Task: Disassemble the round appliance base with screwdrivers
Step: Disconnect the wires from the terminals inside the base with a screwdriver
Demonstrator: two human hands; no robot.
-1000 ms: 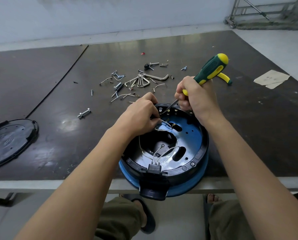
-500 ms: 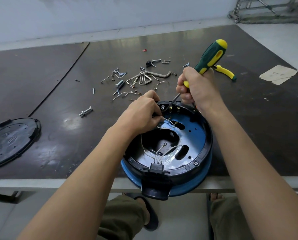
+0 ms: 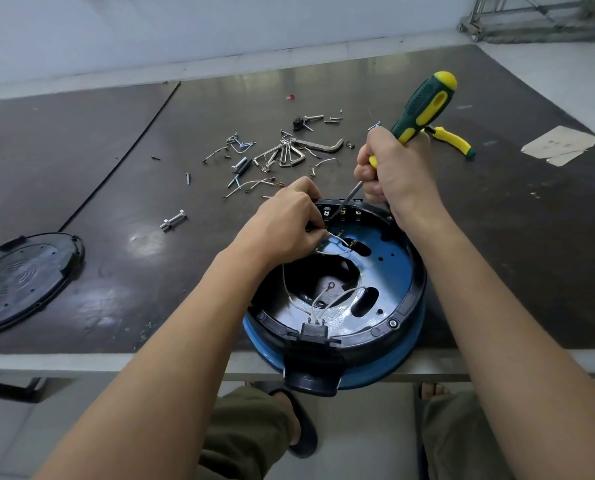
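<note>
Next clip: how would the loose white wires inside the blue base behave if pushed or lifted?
Probably floppy: the white wires sag in loose curves across the base. Likely very light, being so thin. They would probably not lift free, since their near ends enter the black socket on the rim.

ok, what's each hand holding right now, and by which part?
Right hand grips the screwdriver by the lower part of its green-and-yellow handle. Left hand pinches a white wire inside the appliance base, toward the far side.
</note>
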